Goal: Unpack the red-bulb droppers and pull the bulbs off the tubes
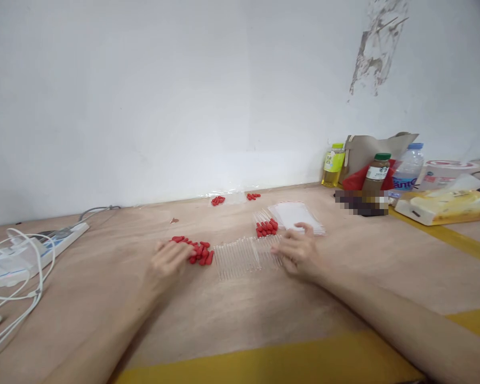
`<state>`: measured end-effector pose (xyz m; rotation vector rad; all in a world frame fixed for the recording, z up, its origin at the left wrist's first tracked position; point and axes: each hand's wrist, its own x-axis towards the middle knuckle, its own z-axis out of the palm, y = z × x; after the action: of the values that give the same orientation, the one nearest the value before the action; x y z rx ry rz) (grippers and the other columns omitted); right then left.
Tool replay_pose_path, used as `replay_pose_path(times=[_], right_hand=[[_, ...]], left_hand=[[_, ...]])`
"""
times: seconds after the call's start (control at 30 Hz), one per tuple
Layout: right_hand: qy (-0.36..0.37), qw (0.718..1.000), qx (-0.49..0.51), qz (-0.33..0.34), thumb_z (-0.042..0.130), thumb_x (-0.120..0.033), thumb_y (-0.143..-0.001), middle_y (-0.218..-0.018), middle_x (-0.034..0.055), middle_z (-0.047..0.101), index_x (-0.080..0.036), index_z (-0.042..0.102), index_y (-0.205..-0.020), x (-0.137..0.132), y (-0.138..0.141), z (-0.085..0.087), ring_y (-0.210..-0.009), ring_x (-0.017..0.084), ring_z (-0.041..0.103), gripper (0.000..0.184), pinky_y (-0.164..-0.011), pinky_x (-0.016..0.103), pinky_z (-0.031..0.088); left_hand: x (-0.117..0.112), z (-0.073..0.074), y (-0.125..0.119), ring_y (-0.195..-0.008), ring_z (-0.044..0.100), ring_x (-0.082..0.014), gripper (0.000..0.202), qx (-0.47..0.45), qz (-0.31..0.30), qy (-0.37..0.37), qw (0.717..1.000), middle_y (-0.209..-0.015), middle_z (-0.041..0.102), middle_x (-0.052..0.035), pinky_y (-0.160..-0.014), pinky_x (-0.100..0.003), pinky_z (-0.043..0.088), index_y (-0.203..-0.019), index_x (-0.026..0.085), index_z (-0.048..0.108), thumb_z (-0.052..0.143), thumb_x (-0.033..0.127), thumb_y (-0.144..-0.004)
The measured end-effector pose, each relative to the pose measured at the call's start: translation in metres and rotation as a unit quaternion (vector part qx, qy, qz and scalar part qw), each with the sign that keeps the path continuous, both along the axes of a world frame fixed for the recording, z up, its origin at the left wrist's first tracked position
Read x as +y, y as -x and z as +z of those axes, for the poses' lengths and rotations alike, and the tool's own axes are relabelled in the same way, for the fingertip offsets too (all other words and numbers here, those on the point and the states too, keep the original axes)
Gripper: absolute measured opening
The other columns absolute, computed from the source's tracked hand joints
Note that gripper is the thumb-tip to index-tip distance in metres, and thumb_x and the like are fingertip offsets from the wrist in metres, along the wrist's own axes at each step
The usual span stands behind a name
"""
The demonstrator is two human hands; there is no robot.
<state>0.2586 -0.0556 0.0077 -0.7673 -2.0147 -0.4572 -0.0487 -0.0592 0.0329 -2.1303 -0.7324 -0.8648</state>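
My left hand is closed, with its fingertips against a pile of red rubber dropper bulbs. Which bulb is between them is partly hidden. Just right of the pile lies a row of thin clear dropper tubes, side by side on the table. At the right end of that row, my right hand has its thumb and index finger drawn together over a tube; its other fingers are bent and raised. Behind the row is a small group of tubes fitted with red bulbs. Beside them are clear flat bags.
More red bulbs lie on clear plastic by the wall. A power strip with white cables is at the left. Bottles, a bag and a tissue pack stand at the right. Yellow tape crosses the table's front.
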Motion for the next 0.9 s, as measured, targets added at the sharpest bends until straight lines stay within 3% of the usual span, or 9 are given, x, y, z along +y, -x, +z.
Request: replay_pose_path(times=[0.1, 0.23, 0.3, 0.43, 0.53, 0.7, 0.9], right_hand=[[0.074, 0.99, 0.073, -0.096, 0.049, -0.026, -0.084, -0.064, -0.0026, 0.066, -0.024, 0.066, -0.076, 0.011, -0.009, 0.001, -0.062, 0.01, 0.048, 0.019, -0.082, 0.034, 0.02], [0.13, 0.979, 0.052, -0.148, 0.049, -0.024, -0.082, -0.069, -0.0009, 0.068, -0.024, 0.067, -0.08, 0.015, -0.007, -0.004, -0.066, 0.012, 0.05, 0.019, -0.077, 0.033, 0.02], [0.136, 0.976, 0.027, -0.17, 0.048, -0.022, -0.081, -0.073, -0.0006, 0.069, -0.024, 0.067, -0.079, 0.015, -0.006, -0.008, -0.068, 0.013, 0.051, 0.019, -0.077, 0.033, 0.019], [0.121, 0.973, -0.041, -0.194, 0.045, -0.019, -0.081, -0.077, 0.0012, 0.068, -0.023, 0.066, -0.08, 0.014, -0.004, -0.013, -0.076, 0.015, 0.051, 0.021, -0.079, 0.036, 0.018], [0.131, 0.968, -0.079, -0.199, 0.046, -0.018, -0.079, -0.078, 0.003, 0.067, -0.021, 0.065, -0.079, 0.011, 0.002, -0.014, -0.081, 0.017, 0.051, 0.02, -0.078, 0.036, 0.018], [0.169, 0.96, -0.084, -0.206, 0.046, -0.02, -0.078, -0.082, 0.0051, 0.064, -0.02, 0.064, -0.08, 0.004, 0.009, -0.012, -0.086, 0.018, 0.05, 0.018, -0.077, 0.037, 0.02], [0.178, 0.959, -0.095, -0.199, 0.044, -0.031, -0.082, -0.087, 0.0052, 0.063, -0.02, 0.064, -0.081, 0.0, 0.01, -0.013, -0.092, 0.02, 0.048, 0.022, -0.078, 0.037, 0.021]], left_hand=[[0.015, 0.001, 0.025, -0.075, 0.058, -0.0151, 0.019, -0.193, 0.107, 0.12, 0.968, -0.087, 0.062, -0.0035, -0.066, -0.027, 0.043, -0.09, 0.022, 0.062, 0.044, 0.027, -0.084], [0.031, -0.003, 0.042, -0.083, 0.057, -0.0199, 0.033, -0.302, 0.196, 0.249, 0.899, -0.087, 0.06, -0.0064, -0.07, -0.031, 0.047, -0.1, 0.018, 0.063, 0.041, 0.033, -0.081], [0.036, -0.006, 0.048, -0.084, 0.057, -0.0218, 0.036, -0.335, 0.209, 0.288, 0.872, -0.084, 0.061, -0.0072, -0.072, -0.034, 0.047, -0.102, 0.016, 0.062, 0.041, 0.033, -0.079], [0.041, -0.011, 0.053, -0.076, 0.06, -0.0197, 0.042, -0.404, 0.171, 0.346, 0.83, -0.087, 0.064, -0.0065, -0.065, -0.031, 0.048, -0.109, 0.017, 0.056, 0.048, 0.039, -0.074], [0.041, -0.011, 0.046, -0.07, 0.059, -0.0187, 0.041, -0.419, 0.183, 0.333, 0.825, -0.087, 0.065, -0.0077, -0.06, -0.029, 0.047, -0.102, 0.018, 0.059, 0.054, 0.043, -0.07], [0.045, -0.009, 0.036, -0.07, 0.058, -0.0177, 0.034, -0.382, 0.204, 0.32, 0.842, -0.085, 0.064, -0.0066, -0.059, -0.028, 0.045, -0.091, 0.018, 0.06, 0.055, 0.043, -0.069], [0.055, -0.014, 0.043, -0.07, 0.058, -0.0174, 0.03, -0.309, 0.254, 0.331, 0.855, -0.08, 0.064, -0.0024, -0.06, -0.026, 0.043, -0.083, 0.022, 0.062, 0.051, 0.047, -0.071]])
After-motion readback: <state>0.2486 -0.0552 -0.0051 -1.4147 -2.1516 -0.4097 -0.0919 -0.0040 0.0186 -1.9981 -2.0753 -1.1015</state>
